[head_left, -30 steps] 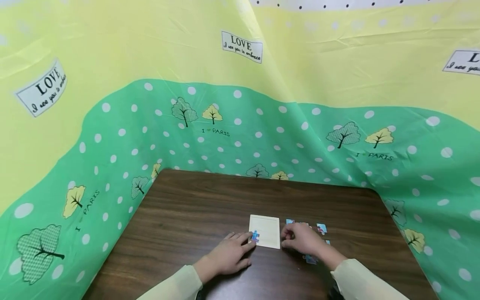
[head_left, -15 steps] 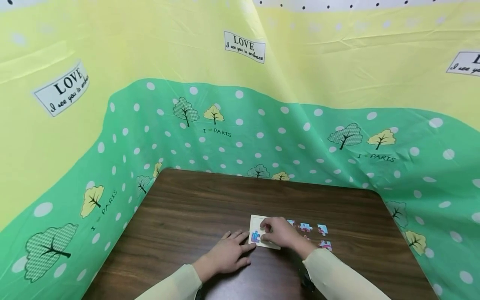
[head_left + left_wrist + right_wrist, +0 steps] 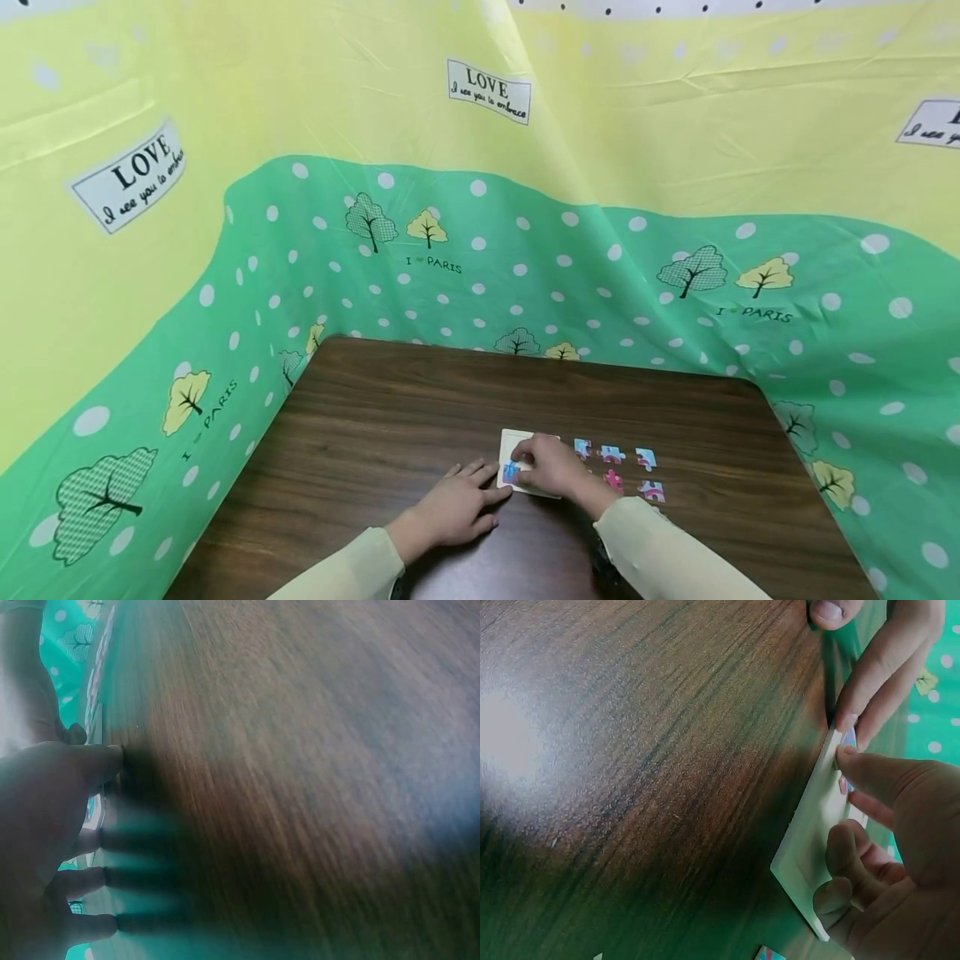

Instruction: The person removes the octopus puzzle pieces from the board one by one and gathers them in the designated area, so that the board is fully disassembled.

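Observation:
A shallow pale puzzle tray (image 3: 540,492) lies on the table, with a blue and purple jigsaw piece (image 3: 511,473) in its lower left corner. My left hand (image 3: 455,506) rests flat beside it, fingers spread, the index finger and thumb touching the tray's left edge. Over the tray is my right hand (image 3: 553,467), thumb and index finger pinching a small jigsaw piece (image 3: 844,784) next to the placed one. That piece is mostly covered by the fingers; the other right fingers curl loosely above the tray floor.
Right of the tray lie several loose jigsaw pieces, among them a blue one (image 3: 611,454), a pink one (image 3: 613,481) and a purple one (image 3: 652,490). The dark wood table (image 3: 405,400) meets a green and yellow curtain (image 3: 480,242) at the back and sides.
My right hand has moved left from the loose pieces onto the tray, up to the placed piece, uncovering loose pieces at the right. The left hand has stayed at the tray's edge.

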The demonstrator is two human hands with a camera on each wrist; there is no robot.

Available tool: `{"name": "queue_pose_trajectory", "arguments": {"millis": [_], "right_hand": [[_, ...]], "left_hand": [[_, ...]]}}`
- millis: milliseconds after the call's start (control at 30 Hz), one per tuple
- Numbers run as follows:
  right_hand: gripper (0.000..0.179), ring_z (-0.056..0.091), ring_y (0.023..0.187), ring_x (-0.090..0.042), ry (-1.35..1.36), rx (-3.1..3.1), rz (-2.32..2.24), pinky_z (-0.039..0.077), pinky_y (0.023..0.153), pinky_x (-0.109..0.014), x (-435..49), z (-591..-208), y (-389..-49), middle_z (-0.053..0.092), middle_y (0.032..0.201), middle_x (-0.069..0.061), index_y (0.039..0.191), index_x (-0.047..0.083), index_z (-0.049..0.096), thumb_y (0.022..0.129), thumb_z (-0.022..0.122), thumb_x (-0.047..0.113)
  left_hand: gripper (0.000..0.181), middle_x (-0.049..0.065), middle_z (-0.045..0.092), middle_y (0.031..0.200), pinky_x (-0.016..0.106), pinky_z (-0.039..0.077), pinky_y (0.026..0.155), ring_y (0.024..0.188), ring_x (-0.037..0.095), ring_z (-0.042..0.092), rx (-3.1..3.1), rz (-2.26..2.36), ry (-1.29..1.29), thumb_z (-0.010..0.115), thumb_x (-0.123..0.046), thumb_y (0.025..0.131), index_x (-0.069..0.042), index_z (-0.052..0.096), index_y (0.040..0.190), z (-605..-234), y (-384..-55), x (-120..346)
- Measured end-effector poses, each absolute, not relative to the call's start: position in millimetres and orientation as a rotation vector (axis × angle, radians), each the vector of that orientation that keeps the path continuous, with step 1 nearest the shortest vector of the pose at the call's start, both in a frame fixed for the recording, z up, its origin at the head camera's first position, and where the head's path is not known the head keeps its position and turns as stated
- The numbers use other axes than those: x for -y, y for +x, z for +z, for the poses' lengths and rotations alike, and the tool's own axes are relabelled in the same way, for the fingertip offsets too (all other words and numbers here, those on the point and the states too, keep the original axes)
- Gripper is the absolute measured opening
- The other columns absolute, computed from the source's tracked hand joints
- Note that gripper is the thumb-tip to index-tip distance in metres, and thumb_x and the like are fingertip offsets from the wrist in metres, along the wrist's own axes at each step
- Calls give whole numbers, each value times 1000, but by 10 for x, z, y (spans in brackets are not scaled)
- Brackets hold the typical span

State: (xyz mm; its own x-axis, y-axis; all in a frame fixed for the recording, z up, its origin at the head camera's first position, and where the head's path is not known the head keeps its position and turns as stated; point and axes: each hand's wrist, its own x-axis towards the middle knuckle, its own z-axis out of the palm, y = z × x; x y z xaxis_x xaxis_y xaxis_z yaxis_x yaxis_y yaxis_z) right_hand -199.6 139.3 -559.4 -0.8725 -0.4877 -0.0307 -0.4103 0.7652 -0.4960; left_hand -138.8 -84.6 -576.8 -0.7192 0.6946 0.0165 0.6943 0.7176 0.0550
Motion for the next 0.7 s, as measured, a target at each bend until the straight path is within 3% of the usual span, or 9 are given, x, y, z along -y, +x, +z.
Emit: {"name": "queue_pose_trajectory", "arguments": {"millis": [700], "right_hand": [[25,53,75,-11,-672,-2832,-792,45,67,-32,-1360,-5639,-1973,62,82,2,91,14,71,74,89,15]], "left_hand": [[53,6,45,161,61,48,106,145,34,46,-2898,106,1137,60,-49,100,-36,53,151,-5781,-1381,836]]}}
